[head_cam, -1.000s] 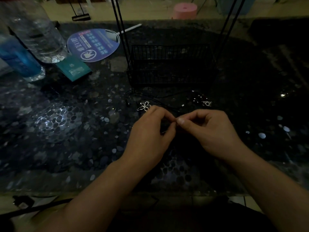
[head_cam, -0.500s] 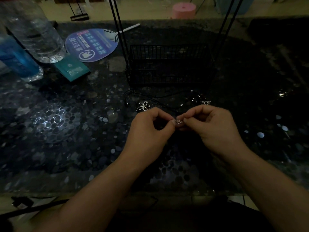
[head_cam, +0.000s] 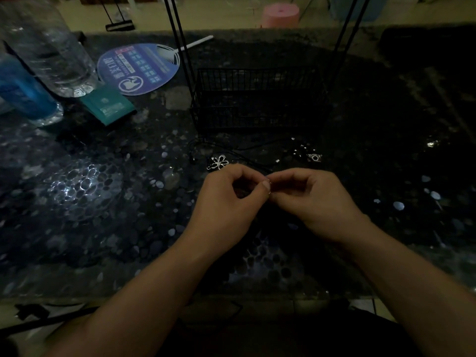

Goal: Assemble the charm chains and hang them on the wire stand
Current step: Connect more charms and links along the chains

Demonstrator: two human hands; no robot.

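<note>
1. Two hands meet just above the table (head_cam: pixel 85 228), fingertips touching: the left hand (head_cam: pixel 226 202) and the right hand (head_cam: pixel 314 199) both pinch narrowly on one tiny metal piece, the ring (head_cam: pixel 268 186), which shows only as a glint between them. What kind of link it is, I cannot tell.
2. The flower charm (head_cam: pixel 218 162) lies on the table just beyond the left knuckles, and the camera charm (head_cam: pixel 314 157) lies further right beside a few small beads (head_cam: pixel 300 150). A thin black cord (head_cam: pixel 247 161) runs between them.
3. The stand (head_cam: pixel 257 99), a black wire basket with tall uprights, sits behind the charms. No chain shows on the part of it in view.
4. The step in hand looks like opening or closing the ring to join a chain, so the task seems at an early stage.
5. To do it well, keep both pinches close to the ring's gap and twist the ends sideways rather than pulling them apart.
6. Work low over the table, since a dropped ring would be hard to find on this dark speckled surface in such dim light.
7. Keep the forearms braced and the cord clear of the fingers so nothing snags.
8. The fan (head_cam: pixel 139 69) and bottles (head_cam: pixel 51 47) at far left are well apart from the work.
</note>
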